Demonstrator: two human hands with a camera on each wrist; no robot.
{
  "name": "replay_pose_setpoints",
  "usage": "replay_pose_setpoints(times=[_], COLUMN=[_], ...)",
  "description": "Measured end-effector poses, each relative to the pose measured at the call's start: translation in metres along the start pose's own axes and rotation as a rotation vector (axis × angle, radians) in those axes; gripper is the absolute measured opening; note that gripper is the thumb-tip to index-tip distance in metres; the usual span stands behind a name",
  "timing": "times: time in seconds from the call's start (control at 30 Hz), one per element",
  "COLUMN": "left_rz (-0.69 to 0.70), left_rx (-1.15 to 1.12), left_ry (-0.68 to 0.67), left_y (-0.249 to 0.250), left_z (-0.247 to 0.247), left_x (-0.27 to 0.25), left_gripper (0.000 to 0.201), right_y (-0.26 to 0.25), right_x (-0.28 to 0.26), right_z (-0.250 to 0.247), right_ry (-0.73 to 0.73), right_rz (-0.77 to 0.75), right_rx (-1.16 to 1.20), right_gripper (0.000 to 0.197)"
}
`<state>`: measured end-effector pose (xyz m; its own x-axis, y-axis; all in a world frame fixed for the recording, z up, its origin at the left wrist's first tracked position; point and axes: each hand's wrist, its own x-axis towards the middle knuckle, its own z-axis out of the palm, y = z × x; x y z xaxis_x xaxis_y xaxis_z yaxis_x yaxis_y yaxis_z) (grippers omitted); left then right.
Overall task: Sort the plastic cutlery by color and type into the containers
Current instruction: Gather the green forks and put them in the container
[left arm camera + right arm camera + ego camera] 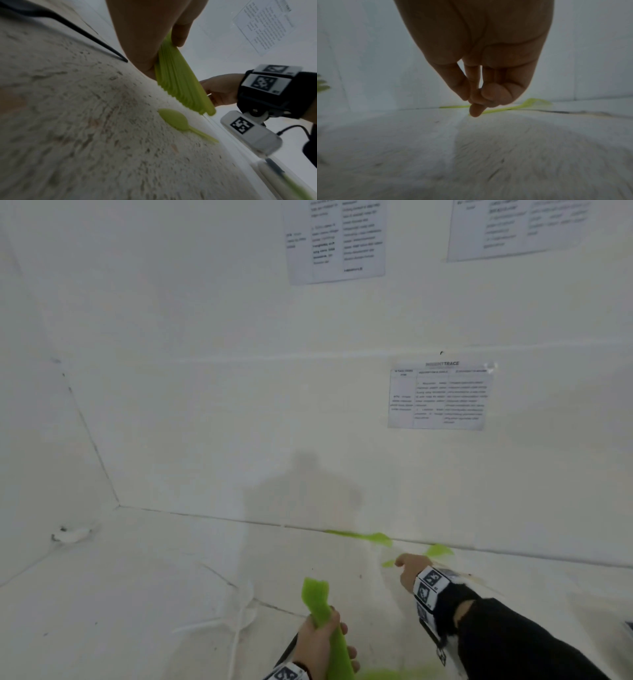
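My left hand grips a stack of green plastic cutlery by the handles, low and near the middle; the left wrist view shows the layered handles just above the table. A single green spoon lies on the table under them. My right hand reaches to the wall, its fingers bunched at the handle end of a green fork lying on the table. Whether they pinch it is hidden. Another green piece lies along the wall's foot.
The white table meets white walls at the back and left. White plastic cutlery lies left of my left hand, and a black piece beside it. Printed sheets hang on the wall. No containers are in view.
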<state>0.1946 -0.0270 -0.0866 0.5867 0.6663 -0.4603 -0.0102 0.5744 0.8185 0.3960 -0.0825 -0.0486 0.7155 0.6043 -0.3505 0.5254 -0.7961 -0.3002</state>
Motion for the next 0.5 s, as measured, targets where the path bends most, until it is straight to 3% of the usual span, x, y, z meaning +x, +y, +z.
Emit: replay_pose_setpoints(times=[0.1, 0.27, 0.5], left_rz=[-0.016, -0.049, -0.089], left_rx=[0.009, 0.007, -0.003], left_ry=[0.002, 0.022, 0.034], left_y=[0.002, 0.001, -0.005], left_z=[0.002, 0.005, 0.007], left_x=[0.008, 0.014, 0.015], left_gripper=[0.017, 0.018, 0.013], right_y=[-0.001, -0.005, -0.001], right_x=[0.021, 0.039, 0.05], right_z=[-0.003, 0.002, 0.01], right_ry=[0.028, 0.096, 0.142], right_rz=[-0.002, 0.0, 0.067], right_rx=[0.044, 0.071, 0.184], right_gripper=[0.051, 0.038, 0.039])
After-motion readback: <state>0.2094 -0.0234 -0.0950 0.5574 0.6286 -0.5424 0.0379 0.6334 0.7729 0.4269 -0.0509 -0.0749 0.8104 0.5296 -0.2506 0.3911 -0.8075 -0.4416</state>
